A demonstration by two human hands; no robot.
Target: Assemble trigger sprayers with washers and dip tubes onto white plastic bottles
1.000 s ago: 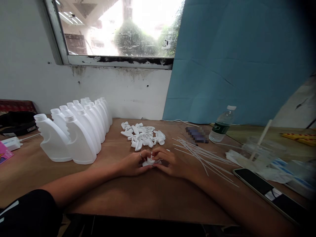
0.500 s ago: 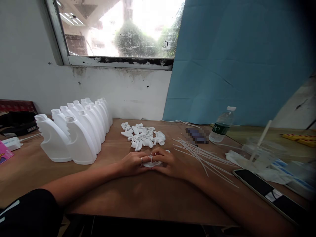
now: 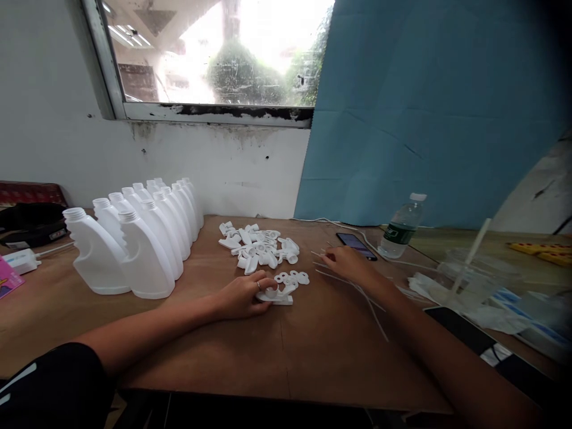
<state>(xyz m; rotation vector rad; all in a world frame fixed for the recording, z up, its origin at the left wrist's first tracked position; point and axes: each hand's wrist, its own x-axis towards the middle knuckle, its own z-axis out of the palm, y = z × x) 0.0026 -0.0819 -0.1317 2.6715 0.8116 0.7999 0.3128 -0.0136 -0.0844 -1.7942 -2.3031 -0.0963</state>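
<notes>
My left hand [image 3: 245, 296] is closed around a white plastic trigger spray head [image 3: 277, 294], holding it low over the brown table. My right hand [image 3: 345, 262] reaches across the thin white plastic tubes [image 3: 353, 285], its fingers pinched at their far left ends; the hand and forearm cover part of the bundle. Just beyond the spray head lie several flat white rings [image 3: 292, 277]. Behind them is a loose pile of white spray heads [image 3: 259, 247].
Rows of translucent white bottles [image 3: 147, 256] without caps stand at the left. At the right are a phone [image 3: 357, 245], a water bottle [image 3: 402, 229], a plastic cup with a straw [image 3: 469, 262] and a dark flat device [image 3: 465, 333]. A white cable runs along the back.
My right hand has left the spray head and moved right onto the tubes, uncovering the white rings. The left hand stays in place with the spray head.
</notes>
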